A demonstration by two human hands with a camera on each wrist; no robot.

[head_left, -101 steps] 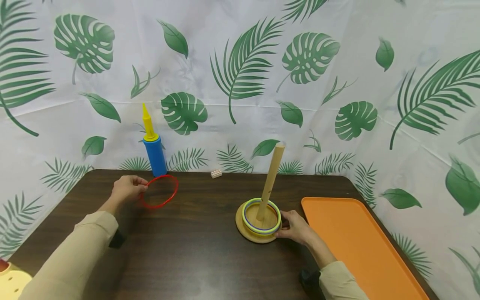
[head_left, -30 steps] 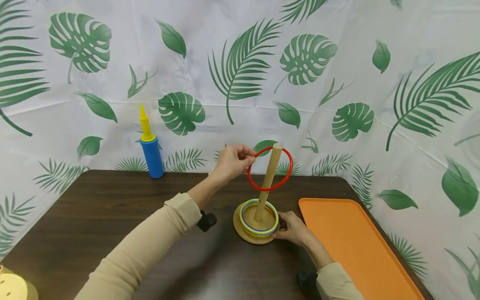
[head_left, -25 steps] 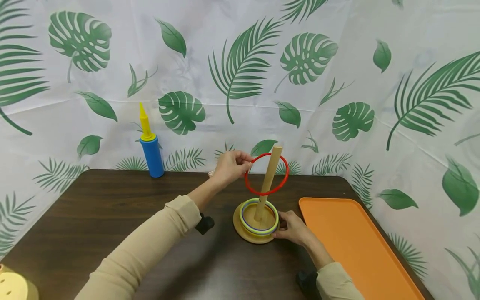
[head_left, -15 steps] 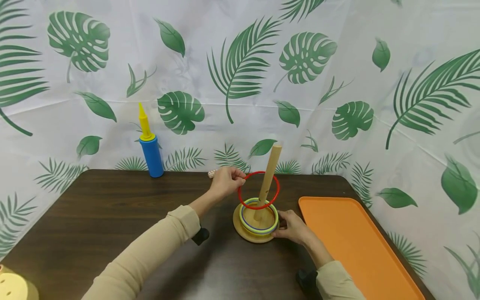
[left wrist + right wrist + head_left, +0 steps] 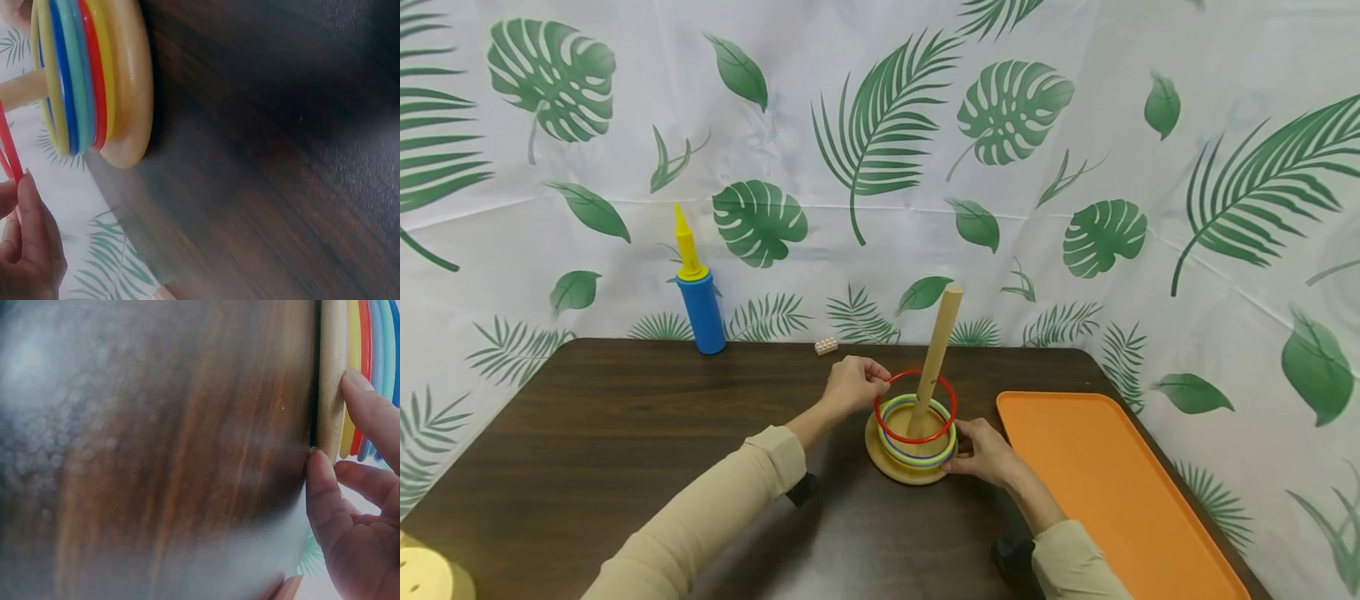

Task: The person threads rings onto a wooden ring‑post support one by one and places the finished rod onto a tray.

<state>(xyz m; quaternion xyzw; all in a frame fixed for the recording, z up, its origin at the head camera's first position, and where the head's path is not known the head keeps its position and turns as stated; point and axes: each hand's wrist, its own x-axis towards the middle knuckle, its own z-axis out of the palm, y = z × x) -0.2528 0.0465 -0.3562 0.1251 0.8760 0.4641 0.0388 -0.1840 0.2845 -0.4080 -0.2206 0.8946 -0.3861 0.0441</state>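
My left hand (image 5: 852, 385) pinches the left edge of a thin red ring (image 5: 917, 442) between thumb and fingers. The red ring encircles a wooden peg (image 5: 940, 342), low down and just above a stack of coloured rings (image 5: 76, 81). In the left wrist view that stack shows yellow at the bottom, then red, blue and green shades, with a yellow-green ring (image 5: 57, 125) on top. My right hand (image 5: 988, 457) grips the right edge of the round wooden base (image 5: 904, 477); the right wrist view shows its fingertips on the base's rim (image 5: 331, 394).
An orange tray (image 5: 1097, 467) lies to the right of the right hand. At the back stand a blue and yellow hand pump (image 5: 702, 312) and a small pale studded brick (image 5: 826, 346). A yellow object with holes (image 5: 430, 571) is cut off at the lower left.
My left hand has carried the red ring from beside the pump over the peg's top and lowered it down the peg. The right hand stays at the base.
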